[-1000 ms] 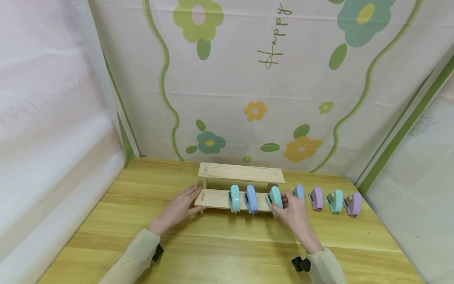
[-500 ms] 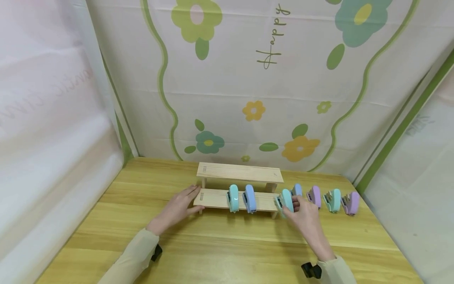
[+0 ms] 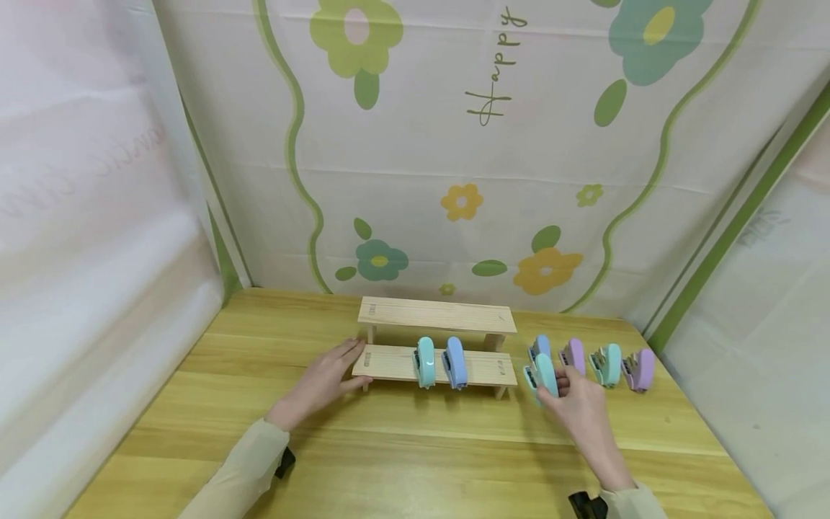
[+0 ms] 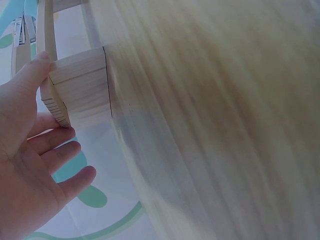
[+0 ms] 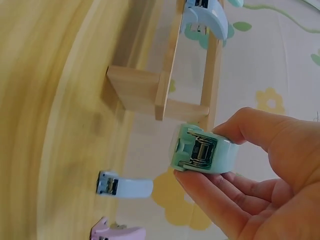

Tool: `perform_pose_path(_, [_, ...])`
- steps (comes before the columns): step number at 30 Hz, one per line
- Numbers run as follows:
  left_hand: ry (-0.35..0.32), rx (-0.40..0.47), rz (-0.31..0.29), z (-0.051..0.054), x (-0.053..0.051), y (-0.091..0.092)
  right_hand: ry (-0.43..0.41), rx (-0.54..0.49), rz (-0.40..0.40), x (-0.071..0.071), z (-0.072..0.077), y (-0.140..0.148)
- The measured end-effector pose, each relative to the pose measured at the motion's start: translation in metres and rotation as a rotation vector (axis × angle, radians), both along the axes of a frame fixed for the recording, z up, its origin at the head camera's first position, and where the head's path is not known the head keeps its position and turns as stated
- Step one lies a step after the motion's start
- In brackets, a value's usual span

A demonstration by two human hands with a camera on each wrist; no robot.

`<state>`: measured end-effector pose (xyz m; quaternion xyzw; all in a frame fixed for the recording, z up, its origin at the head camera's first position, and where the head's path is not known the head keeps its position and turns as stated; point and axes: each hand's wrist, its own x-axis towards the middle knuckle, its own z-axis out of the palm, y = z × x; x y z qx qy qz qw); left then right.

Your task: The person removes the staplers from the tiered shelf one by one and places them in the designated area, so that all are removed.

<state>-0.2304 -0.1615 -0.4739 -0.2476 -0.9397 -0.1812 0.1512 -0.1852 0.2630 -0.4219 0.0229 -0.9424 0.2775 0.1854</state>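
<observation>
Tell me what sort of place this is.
Likely a screened-off work booth: printed sheets enclose a table on three sides, with a wooden rack and several staplers at hand.

From the head, we look forward and down over the table (image 3: 415, 454); from the wrists, we peer sideways-tilted and close past left hand (image 4: 27, 167) and right hand (image 5: 290, 180) at opposite ends of the shelf (image 3: 389, 360), which all three views share.
</observation>
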Motion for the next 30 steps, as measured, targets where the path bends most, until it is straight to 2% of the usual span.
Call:
perform_pose_path(8, [0.036, -0.003, -0.008, 0.000, 0.000, 0.000, -0.068, 0.013, -0.029, 0.005, -0.006, 0.014])
perform_pose_path(20, [0.045, 0.010, -0.016, 0.002, 0.001, 0.001, -0.134, 0.031, -0.070, 0.005, -0.019, 0.030])
perform_pose_path(30, [0.052, 0.004, -0.019, 0.001, 0.001, 0.000, -0.170, 0.042, -0.052, 0.004, -0.026, 0.036])
